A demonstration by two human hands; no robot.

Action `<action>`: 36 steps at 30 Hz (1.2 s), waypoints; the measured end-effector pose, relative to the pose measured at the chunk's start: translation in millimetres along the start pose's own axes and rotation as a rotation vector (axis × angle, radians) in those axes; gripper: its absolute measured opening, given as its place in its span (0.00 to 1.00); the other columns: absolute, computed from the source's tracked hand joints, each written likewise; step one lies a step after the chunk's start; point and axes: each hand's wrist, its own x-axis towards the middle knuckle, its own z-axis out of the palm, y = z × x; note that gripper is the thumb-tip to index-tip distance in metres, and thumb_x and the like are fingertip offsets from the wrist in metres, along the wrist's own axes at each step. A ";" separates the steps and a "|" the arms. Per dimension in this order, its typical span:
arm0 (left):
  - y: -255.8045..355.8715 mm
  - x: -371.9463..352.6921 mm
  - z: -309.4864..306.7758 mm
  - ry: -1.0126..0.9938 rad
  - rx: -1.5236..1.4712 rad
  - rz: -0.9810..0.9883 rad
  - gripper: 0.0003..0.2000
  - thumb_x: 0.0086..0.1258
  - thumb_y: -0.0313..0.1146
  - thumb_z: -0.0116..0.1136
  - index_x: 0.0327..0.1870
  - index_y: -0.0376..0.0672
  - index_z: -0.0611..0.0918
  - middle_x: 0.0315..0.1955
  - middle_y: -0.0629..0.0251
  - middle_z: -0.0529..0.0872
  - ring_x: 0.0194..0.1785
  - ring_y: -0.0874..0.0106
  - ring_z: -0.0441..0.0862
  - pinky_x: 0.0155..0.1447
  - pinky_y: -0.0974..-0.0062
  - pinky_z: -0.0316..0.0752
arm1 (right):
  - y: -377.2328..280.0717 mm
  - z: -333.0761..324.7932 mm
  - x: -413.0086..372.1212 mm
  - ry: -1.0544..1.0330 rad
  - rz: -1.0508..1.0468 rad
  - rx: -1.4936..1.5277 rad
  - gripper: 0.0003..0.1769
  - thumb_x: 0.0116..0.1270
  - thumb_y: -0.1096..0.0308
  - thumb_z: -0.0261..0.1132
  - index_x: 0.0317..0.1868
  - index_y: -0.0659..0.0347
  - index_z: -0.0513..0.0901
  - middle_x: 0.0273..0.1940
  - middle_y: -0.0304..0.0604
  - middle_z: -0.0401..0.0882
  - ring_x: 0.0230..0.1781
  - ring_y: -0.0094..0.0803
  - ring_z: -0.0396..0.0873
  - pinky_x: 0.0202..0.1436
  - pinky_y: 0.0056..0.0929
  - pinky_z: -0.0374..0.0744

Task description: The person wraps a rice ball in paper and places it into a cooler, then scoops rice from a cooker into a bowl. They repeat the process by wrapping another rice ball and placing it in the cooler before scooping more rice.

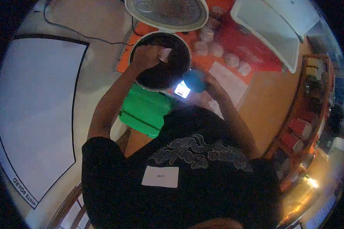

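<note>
My left hand (148,56) reaches into a round, dark-bottomed cooker (174,76) with a pale rim, its fingers closed round a small whitish object (164,55) too blurred to name. On the other side, my right hand (210,82) grips a round blue bowl-like object (195,80) beside the cooker's near right rim. A brightly lit small display (182,89) shows just below the blue object. The cooker's oval lid (168,13) stands open at the back.
Several pale, round wrapped bundles (216,50) lie on the orange-red table, near a white sheet (227,82). A green stool (145,108) is below the cooker. Large whitish bins (267,26) stand back right; a whiteboard (38,103) is left, shelves (302,128) right.
</note>
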 end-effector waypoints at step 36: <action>46.5 -35.8 -32.2 -0.256 -0.384 -0.395 0.21 0.63 0.51 0.62 0.59 0.68 0.80 0.52 0.64 0.85 0.53 0.61 0.83 0.58 0.62 0.76 | -17.9 10.3 1.4 0.051 0.003 -0.102 0.43 0.63 0.51 0.64 0.73 0.58 0.58 0.64 0.48 0.70 0.61 0.40 0.73 0.65 0.38 0.73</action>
